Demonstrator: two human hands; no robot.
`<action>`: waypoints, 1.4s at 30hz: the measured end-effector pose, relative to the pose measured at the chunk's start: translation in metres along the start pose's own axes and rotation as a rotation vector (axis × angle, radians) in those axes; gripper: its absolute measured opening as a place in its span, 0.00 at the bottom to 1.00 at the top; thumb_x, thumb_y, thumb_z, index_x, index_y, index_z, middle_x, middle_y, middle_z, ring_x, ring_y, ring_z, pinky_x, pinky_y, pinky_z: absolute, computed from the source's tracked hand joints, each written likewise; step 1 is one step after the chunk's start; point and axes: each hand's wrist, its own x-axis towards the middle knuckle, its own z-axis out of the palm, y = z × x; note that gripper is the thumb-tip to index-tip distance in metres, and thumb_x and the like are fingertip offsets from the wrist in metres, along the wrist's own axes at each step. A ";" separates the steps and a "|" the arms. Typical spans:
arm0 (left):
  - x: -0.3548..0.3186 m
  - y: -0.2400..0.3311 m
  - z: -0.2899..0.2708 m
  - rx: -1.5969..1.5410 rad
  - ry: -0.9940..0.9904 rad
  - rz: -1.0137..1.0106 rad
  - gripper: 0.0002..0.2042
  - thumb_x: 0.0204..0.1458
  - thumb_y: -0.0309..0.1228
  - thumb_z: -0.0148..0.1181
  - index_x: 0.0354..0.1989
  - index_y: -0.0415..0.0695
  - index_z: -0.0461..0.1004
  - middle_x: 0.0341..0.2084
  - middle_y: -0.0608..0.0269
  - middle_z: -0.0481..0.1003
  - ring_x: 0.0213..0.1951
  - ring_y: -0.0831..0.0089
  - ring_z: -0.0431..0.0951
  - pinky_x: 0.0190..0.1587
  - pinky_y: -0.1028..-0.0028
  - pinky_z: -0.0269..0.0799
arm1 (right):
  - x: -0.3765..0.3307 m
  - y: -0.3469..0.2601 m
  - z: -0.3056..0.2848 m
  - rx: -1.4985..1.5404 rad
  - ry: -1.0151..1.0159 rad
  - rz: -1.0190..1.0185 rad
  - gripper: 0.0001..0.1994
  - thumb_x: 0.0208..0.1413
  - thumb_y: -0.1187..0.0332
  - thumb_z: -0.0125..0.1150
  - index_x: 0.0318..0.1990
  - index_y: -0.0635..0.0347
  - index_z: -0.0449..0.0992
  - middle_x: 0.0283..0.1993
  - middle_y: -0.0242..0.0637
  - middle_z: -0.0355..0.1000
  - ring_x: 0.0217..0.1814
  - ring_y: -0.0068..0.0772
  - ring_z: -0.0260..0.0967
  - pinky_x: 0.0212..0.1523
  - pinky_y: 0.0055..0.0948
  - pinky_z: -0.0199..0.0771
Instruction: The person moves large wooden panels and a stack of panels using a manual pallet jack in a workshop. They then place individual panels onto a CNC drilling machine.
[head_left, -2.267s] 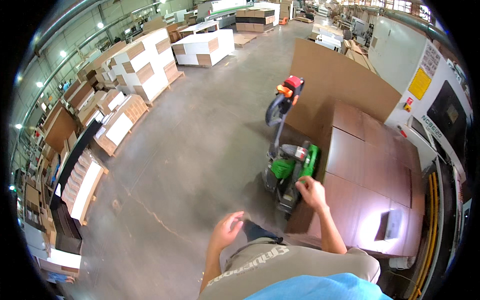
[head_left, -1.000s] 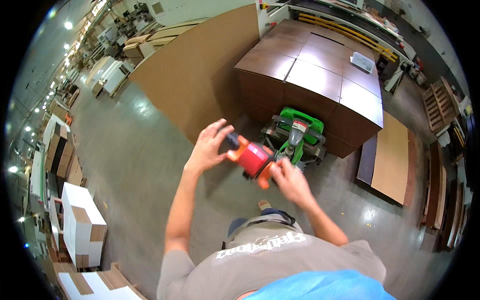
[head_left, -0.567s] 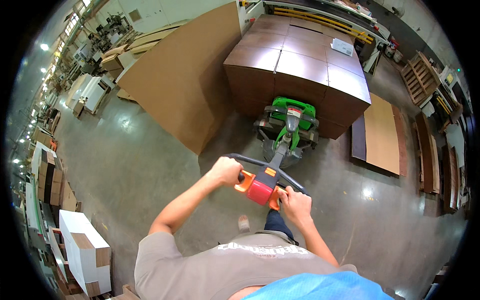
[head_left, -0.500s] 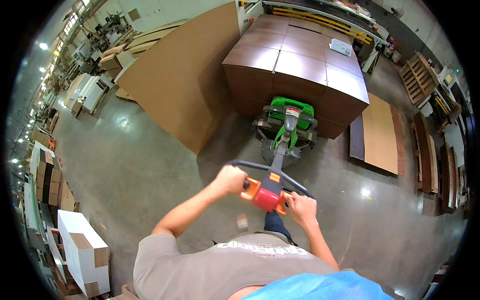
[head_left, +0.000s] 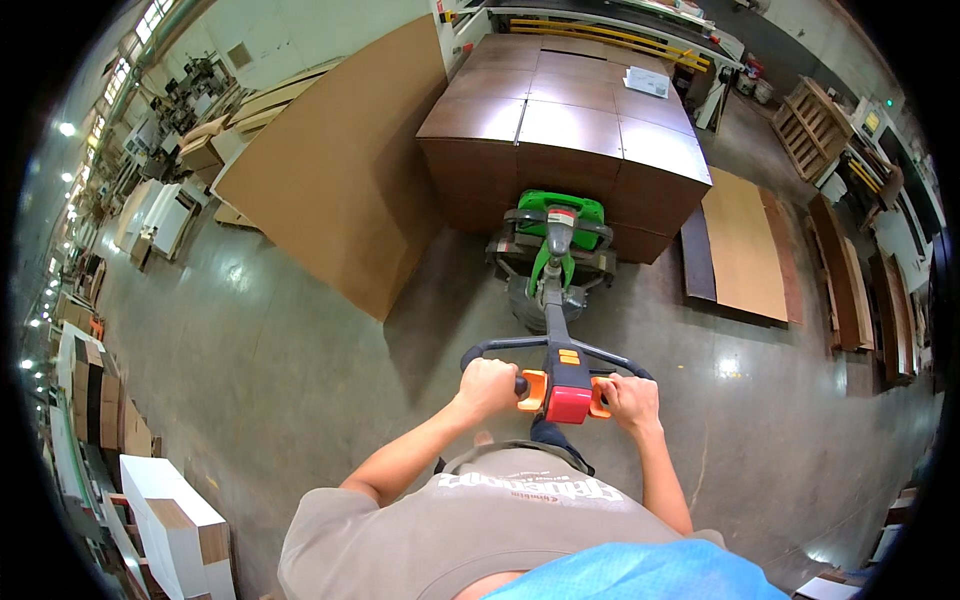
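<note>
My left hand (head_left: 489, 386) is closed round the left grip of a pallet truck handle (head_left: 568, 375), which has a red end, orange guards and a dark looped bar. Round the right grip my right hand (head_left: 631, 402) is closed too. The handle's shaft runs away from me to the green and grey pallet truck body (head_left: 555, 245). Directly beyond that body stands a big block of stacked brown panels (head_left: 570, 140), with a white paper sheet (head_left: 647, 82) lying on top. The truck's forks are hidden.
A large brown board (head_left: 340, 170) leans left of the stack. Flat boards (head_left: 745, 245) lie to the right, with a wooden pallet (head_left: 812, 128) farther back. Long brown panels (head_left: 838, 275) stand at the far right. White boxed pieces (head_left: 178, 520) are at the lower left.
The handle has swung right and nearer to me, from slanted to almost straight, with both hands on it. The stack and truck body appear shifted left in view.
</note>
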 end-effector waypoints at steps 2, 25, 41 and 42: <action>-0.003 0.003 0.007 -0.009 0.010 -0.018 0.10 0.43 0.38 0.69 0.27 0.45 0.85 0.22 0.51 0.82 0.28 0.54 0.86 0.34 0.57 0.80 | -0.001 0.003 0.002 0.006 -0.017 -0.007 0.29 0.71 0.40 0.47 0.27 0.51 0.80 0.22 0.44 0.76 0.27 0.52 0.77 0.30 0.49 0.72; -0.016 -0.016 0.086 0.047 -0.007 0.001 0.09 0.42 0.38 0.70 0.24 0.46 0.81 0.22 0.50 0.81 0.28 0.50 0.84 0.34 0.55 0.80 | -0.026 0.032 0.050 0.124 -0.284 -0.100 0.36 0.52 0.28 0.66 0.39 0.59 0.77 0.34 0.50 0.79 0.41 0.56 0.79 0.43 0.50 0.76; 0.062 -0.011 0.033 -0.419 -0.676 0.338 0.68 0.34 0.24 0.82 0.82 0.59 0.35 0.41 0.46 0.84 0.47 0.44 0.85 0.50 0.56 0.78 | 0.008 0.024 0.021 0.108 -0.544 -0.003 0.32 0.38 0.37 0.81 0.32 0.61 0.80 0.29 0.47 0.79 0.35 0.53 0.79 0.40 0.46 0.76; 0.068 -0.010 0.033 -0.439 -0.762 0.311 0.69 0.34 0.24 0.83 0.82 0.59 0.35 0.41 0.45 0.84 0.47 0.44 0.85 0.51 0.57 0.78 | 0.007 0.024 0.021 0.110 -0.540 -0.012 0.32 0.37 0.37 0.80 0.32 0.61 0.80 0.29 0.47 0.79 0.35 0.53 0.79 0.39 0.46 0.77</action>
